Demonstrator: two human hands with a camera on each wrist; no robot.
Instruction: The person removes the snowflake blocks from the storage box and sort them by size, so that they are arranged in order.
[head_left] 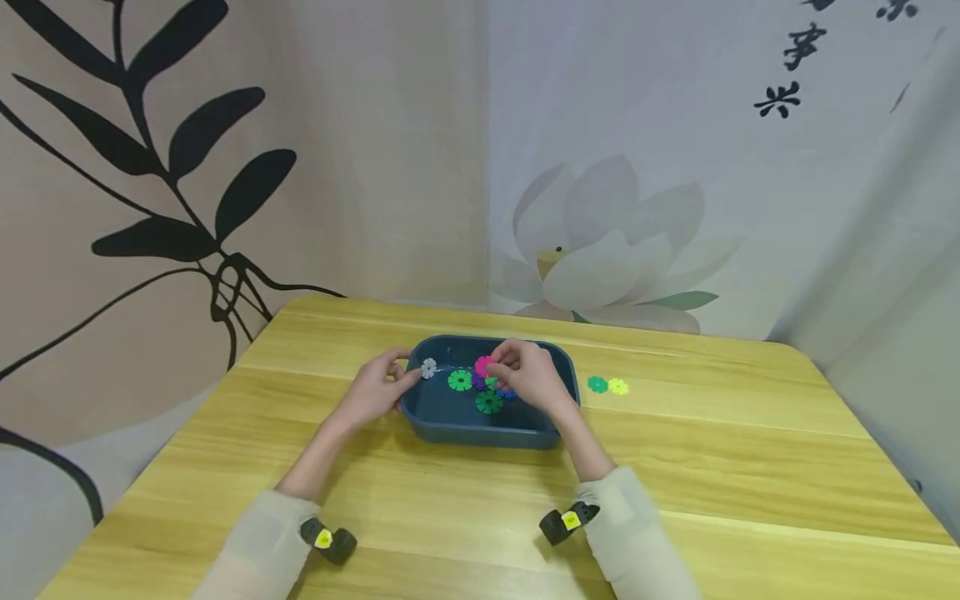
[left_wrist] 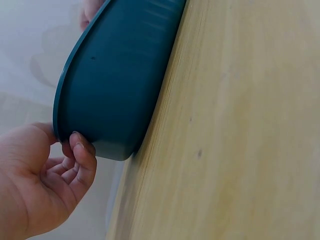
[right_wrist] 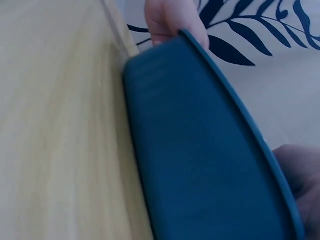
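And the right hand pinches a bright-pink, notched plastic disc over the dark-blue rectangular plastic tray; the left hand, fingers curled, grips the tray's left rim.

One table, one tray, two hands, two cameras, at least nine discs

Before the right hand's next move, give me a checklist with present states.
1. Left hand gripping the rectangular dark-blue plastic tray at its rim: ok.
2. Right hand pinching the bright-pink flower-shaped plastic disc: ok.
3. Tray resting on the yellowish wooden table: ok.
4. All discs inside: not ok; a flower-shaped green disc and yellow disc lie outside.
5. Disc count inside: cannot tell; some overlap.
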